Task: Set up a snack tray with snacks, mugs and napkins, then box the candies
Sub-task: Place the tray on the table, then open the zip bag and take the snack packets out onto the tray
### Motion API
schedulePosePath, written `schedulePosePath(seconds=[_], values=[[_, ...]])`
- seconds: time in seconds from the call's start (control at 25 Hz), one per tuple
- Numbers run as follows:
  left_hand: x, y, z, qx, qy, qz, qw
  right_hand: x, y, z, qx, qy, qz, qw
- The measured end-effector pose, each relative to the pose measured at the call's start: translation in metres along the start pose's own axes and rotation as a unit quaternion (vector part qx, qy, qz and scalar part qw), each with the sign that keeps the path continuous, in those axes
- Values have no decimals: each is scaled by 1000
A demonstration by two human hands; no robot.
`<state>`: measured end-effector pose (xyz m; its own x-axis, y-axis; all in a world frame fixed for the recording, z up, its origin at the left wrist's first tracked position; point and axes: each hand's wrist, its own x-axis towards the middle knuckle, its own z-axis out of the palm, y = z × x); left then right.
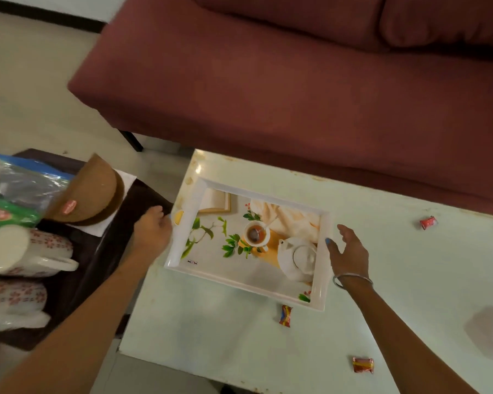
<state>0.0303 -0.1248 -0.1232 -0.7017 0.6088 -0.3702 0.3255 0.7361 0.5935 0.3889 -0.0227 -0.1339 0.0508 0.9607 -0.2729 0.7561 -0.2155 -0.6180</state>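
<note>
I'm at the first step, placing the empty tray (182, 253) on the table (382, 223). My left hand (151, 230) grips its edge, my right hand (346, 251) rests open beside it. Next I fetch mugs (26, 248).

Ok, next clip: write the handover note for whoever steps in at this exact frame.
Left hand grips the tray's left rim; right hand is open at its right rim, thumb touching.
Tray sits on the table, nothing loaded on it.
Two mugs, snack packs and a napkin wait on the dark side table at left.
Three candies lie loose on the table. A pinkish thing at the right edge is too blurred to name.
Done: tray placed. Left: load snacks, mugs, napkins; box candies.
</note>
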Motion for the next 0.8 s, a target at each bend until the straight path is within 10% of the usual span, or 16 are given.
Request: schedulePosePath(seconds=[0.32,0.6,0.8], values=[[-128,2,-108,-85,213,104,968,-73,-162,4,20,-104,-209,972],[-124,-70,-210,-174,365,-62,913,-141,-311,87,26,-221,-332,917],[-73,-137,-261,-264,332,-175,889,-164,-402,185,-23,-290,-330,898]])
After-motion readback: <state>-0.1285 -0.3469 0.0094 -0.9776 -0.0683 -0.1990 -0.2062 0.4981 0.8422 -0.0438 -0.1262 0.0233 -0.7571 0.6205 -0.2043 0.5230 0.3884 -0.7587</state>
